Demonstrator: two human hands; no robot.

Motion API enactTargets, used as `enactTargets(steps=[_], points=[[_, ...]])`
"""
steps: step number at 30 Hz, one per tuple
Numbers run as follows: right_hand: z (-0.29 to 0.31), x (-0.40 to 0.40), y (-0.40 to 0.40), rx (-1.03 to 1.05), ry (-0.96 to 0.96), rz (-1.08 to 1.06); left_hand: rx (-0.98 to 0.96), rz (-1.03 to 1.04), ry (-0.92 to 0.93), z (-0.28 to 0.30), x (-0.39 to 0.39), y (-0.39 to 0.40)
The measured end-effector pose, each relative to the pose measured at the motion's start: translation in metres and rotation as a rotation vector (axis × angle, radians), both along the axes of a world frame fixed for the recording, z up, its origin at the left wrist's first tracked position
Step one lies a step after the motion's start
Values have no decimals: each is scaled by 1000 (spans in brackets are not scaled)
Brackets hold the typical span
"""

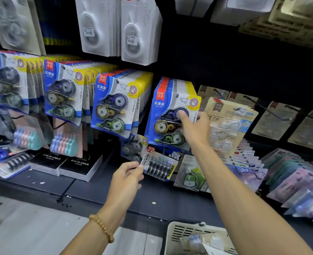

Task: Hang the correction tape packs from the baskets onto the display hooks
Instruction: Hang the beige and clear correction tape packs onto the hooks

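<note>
My right hand (194,127) grips the right edge of a blue three-reel correction tape pack (167,118), thumb on its top reel. That pack fronts a stack on a display hook. My left hand (128,173) pinches the lower left corner of a value pack (159,165) of black refill reels, held below the blue stack. A white basket (172,234) at the bottom edge holds more clear packs (201,240).
More blue packs (113,105) hang in rows to the left. A beige Correction Tape pack (229,124) hangs just right of my right hand. Black alarm clock boxes (80,166) and fanned packs (299,183) lie on the dark shelf (96,190). Bare hooks (267,109) stick out at the right.
</note>
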State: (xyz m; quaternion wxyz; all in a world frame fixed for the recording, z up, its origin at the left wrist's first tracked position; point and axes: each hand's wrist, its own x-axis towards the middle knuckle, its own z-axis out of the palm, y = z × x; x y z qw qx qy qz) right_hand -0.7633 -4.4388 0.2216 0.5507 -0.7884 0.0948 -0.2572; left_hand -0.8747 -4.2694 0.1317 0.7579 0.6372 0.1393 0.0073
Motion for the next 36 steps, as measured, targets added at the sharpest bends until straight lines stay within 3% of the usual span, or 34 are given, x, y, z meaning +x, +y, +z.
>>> enactTargets(steps=[9,18,26,36], points=[[-8,-20,-17,-2,3,34,38,-65,9,-2,-7,-9],[-42,-105,-80,32,43,-21,124,-237,30,-14,-35,-51],[-116,-211,-164,29,282,-125,179,-424,90,-43,-75,-120],[-239,-308,-227,99,730,-185,474,-692,216,-128,-118,-176]])
